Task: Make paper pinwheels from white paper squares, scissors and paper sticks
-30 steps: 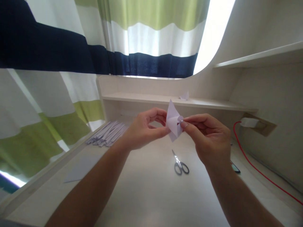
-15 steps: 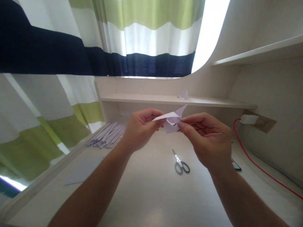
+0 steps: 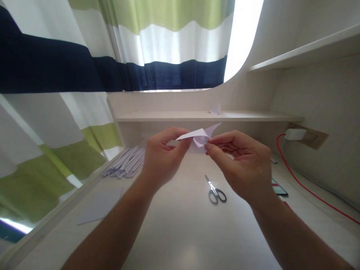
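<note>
Curtain point(image 3: 174, 45), striped green, white and navy. Worktop point(image 3: 174, 217), pale. Shelf point(image 3: 168, 115), along the back. Right hand point(image 3: 242, 161): thumb and fingers pinching the right side of the folded white paper point(image 3: 197, 133). Left hand point(image 3: 165, 157): fingers holding its left side. Pile of paper strips point(image 3: 126, 163), left on worktop. Flat sheet point(image 3: 97, 206), nearer, partly hidden. Folded white paper: between both hands, raised above worktop. Scissors point(image 3: 215, 191), dark-handled, on worktop. Small folded piece point(image 3: 215, 109), on shelf.

The white worktop point(image 3: 174, 217) carries paper strips point(image 3: 125, 163), a pale sheet point(image 3: 97, 205), scissors point(image 3: 213, 188) and a phone point(image 3: 279, 188), the shelf point(image 3: 168, 115) a paper piece point(image 3: 215, 109).
</note>
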Available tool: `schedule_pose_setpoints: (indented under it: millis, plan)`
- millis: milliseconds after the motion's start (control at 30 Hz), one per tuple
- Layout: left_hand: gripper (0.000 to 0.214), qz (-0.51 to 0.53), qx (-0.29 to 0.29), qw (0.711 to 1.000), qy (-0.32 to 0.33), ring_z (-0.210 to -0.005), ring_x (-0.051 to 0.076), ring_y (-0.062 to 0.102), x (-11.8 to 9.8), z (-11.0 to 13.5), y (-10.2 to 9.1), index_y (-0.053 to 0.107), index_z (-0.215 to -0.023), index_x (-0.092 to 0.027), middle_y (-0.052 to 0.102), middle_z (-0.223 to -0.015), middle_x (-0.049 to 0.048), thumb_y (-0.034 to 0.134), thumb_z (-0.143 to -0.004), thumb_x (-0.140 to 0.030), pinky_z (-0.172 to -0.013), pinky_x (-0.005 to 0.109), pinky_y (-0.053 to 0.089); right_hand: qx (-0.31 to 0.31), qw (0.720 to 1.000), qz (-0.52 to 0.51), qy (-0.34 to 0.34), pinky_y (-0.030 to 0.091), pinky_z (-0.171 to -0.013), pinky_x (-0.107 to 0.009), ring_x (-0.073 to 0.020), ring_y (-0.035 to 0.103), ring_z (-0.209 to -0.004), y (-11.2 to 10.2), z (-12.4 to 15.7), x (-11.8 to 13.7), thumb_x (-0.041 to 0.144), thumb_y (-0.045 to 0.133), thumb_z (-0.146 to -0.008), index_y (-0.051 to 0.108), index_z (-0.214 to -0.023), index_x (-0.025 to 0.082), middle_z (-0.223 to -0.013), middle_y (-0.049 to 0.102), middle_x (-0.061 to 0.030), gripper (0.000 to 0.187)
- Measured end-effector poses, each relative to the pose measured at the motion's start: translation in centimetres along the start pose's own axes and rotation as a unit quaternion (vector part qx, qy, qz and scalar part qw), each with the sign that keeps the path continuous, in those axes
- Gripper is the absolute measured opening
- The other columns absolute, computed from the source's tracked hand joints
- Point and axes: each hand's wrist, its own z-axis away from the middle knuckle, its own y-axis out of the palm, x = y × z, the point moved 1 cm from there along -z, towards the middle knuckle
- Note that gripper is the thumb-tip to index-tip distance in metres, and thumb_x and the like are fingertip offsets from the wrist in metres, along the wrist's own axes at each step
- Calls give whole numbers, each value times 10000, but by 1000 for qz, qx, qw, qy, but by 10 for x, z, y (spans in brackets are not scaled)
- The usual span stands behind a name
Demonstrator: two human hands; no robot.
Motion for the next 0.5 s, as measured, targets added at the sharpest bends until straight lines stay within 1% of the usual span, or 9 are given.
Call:
schedule_pose_setpoints:
  millis: [167,300,500]
  plan:
    - [61,-25,-9,1000,9,-797,176,748,0,1,2,842,-944,-250,815,-897,23,819,-888,-251,-647,248,626,4,1000,10,-5,627,-685,-339,-192,749,-714,0,1,-4,214,841,-850,800,-874,269,-809,800,6,73]
    - [80,-42,-26,999,22,-801,178,750,-1,5,5,842,-947,-247,820,-897,21,819,-875,-219,-678,259,630,0,1000,15,-10,625,-692,-327,-189,757,-730,-1,0,-4,216,843,-852,800,-875,261,-827,808,4,66]
    - [66,-45,-17,999,24,-820,169,745,-2,8,8,836,-957,-245,817,-910,18,806,-900,-234,-692,251,620,-1,1000,20,-9,628,-677,-324,-191,762,-720,-1,0,-4,230,843,-852,798,-878,258,-820,812,0,58]
